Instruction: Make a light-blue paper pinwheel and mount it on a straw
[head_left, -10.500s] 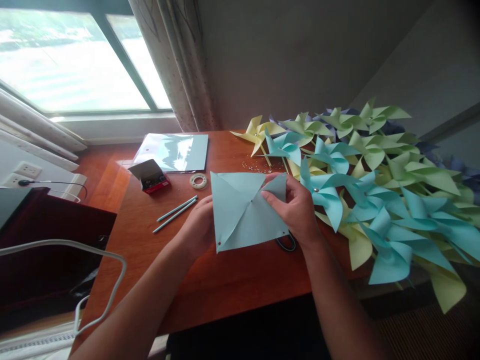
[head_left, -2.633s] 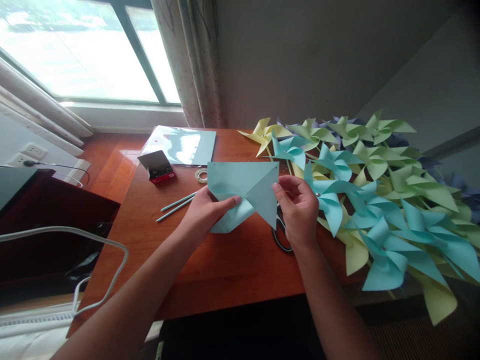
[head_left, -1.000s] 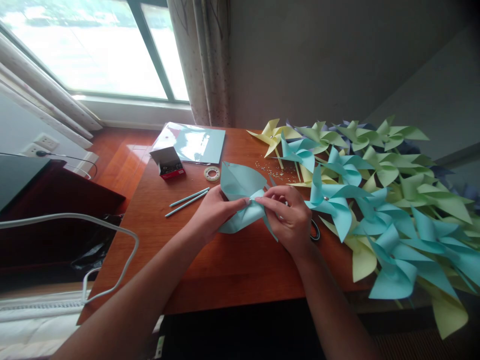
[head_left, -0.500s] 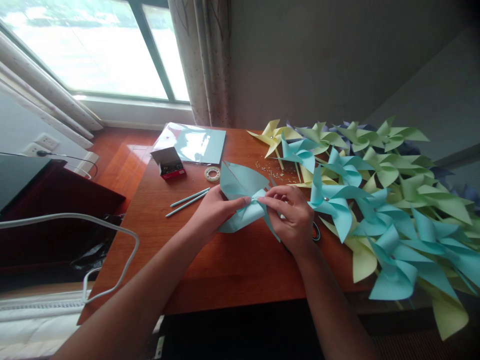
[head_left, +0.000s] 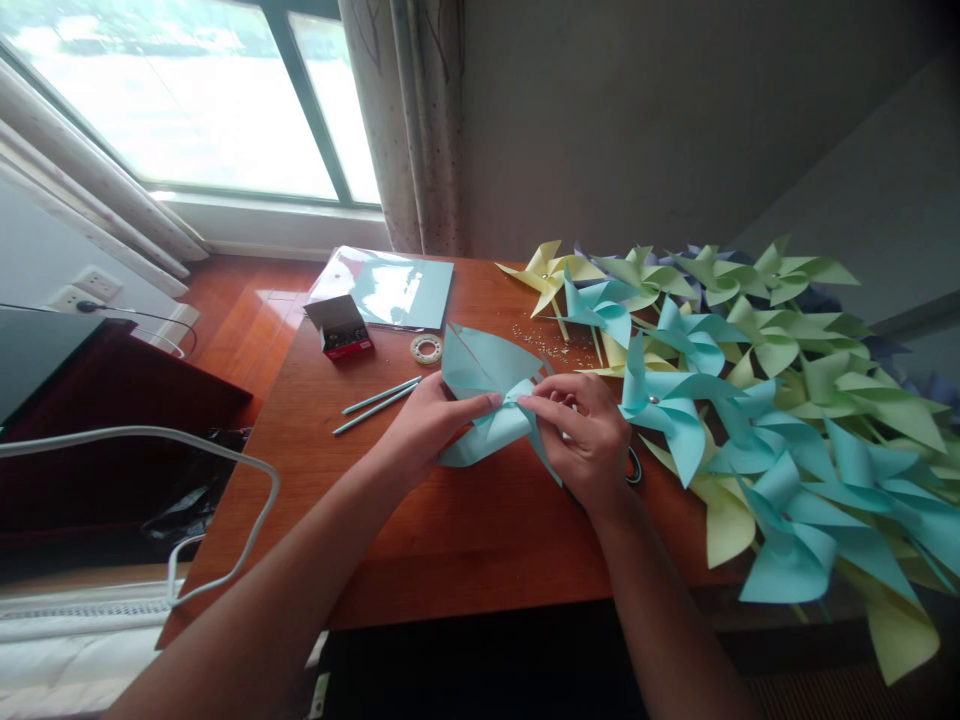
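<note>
Between my hands, above the wooden table, is a light blue paper pinwheel [head_left: 491,360], some of its corners folded in to the middle and others spread out. My left hand [head_left: 442,415] grips it from the left, the thumb pressing at the centre. My right hand [head_left: 581,425] pinches at the same centre from the right, thumb and forefinger together. Whether a small pin sits between those fingertips I cannot make out. Part of a pair of scissors [head_left: 634,466] shows behind my right wrist; the rest is hidden.
Finished pinwheels [head_left: 787,410] in blue, green, yellow and purple crowd the table's right side. Small scattered beads [head_left: 551,345] lie behind my hands. To the left are two blue sticks [head_left: 379,402], a tape roll [head_left: 427,348], an opened small box [head_left: 341,330] and plastic-wrapped paper [head_left: 397,285].
The whole view has shifted very slightly. Both hands keep the same hold on the pinwheel's centre, and nothing else visibly moves.
</note>
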